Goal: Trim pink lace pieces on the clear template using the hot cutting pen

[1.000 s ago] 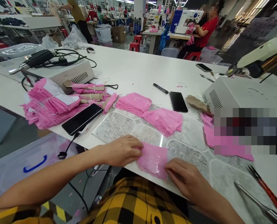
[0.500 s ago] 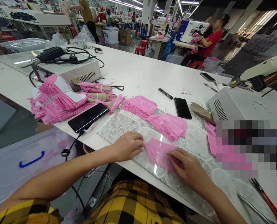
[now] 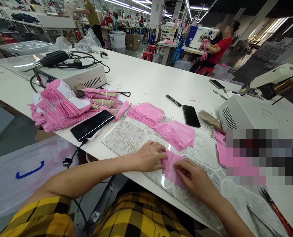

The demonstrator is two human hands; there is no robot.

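Note:
A small pink lace piece (image 3: 170,168) lies bunched on the clear patterned sheet (image 3: 126,136) at the near edge of the white table (image 3: 146,75). My left hand (image 3: 150,157) pinches its left side with curled fingers. On its right side my right hand (image 3: 194,179) grips it too. The two hands are close together with the lace gathered between them. Just behind lie two stacks of pink lace (image 3: 146,113) (image 3: 177,133).
A heap of bundled pink pieces (image 3: 59,108) and a black phone (image 3: 92,125) lie at the left, a second phone (image 3: 191,116) and a marker (image 3: 174,100) further back. Grey boxes (image 3: 257,115) (image 3: 74,74) stand right and left. Red-handled scissors (image 3: 277,210) lie near right. People work behind.
My hands have come together, pushing the flat lace piece into a bunched fold. The view has shifted slightly.

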